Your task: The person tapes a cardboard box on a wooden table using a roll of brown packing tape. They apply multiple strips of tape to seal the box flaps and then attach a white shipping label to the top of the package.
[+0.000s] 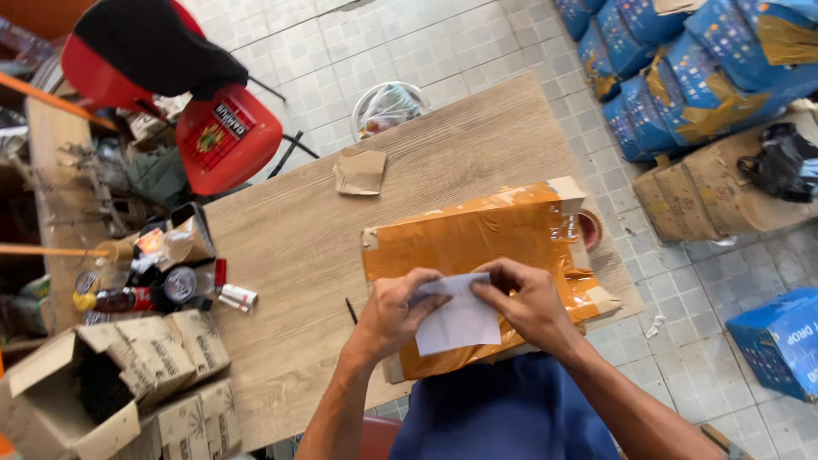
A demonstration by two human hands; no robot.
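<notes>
Blue cloth fills the bottom edge, closest of all, and both forearms reach out over it. Left hand pinches the left edge of a white sheet of paper, thumb on top, fingers curled under. Right hand grips the sheet's upper right corner, fingertips bent down onto it. So both hands are closed on the paper, holding it just above a flat parcel wrapped in orange tape.

That parcel lies directly beneath the fingers and stretches away beyond them, resting on a wooden table. Just left of the left thumb, a thin dark pen lies on the wood. Past the parcel's far right corner, a roll of tape peeks out at the table's edge. Well beyond the fingers, a scrap of brown cardboard sits alone.

Far off to the left of the hands, bottles and small packets crowd the table end, with open cardboard boxes near them. A red chair stands further off. Blue sacks pile up far right on the tiled floor.
</notes>
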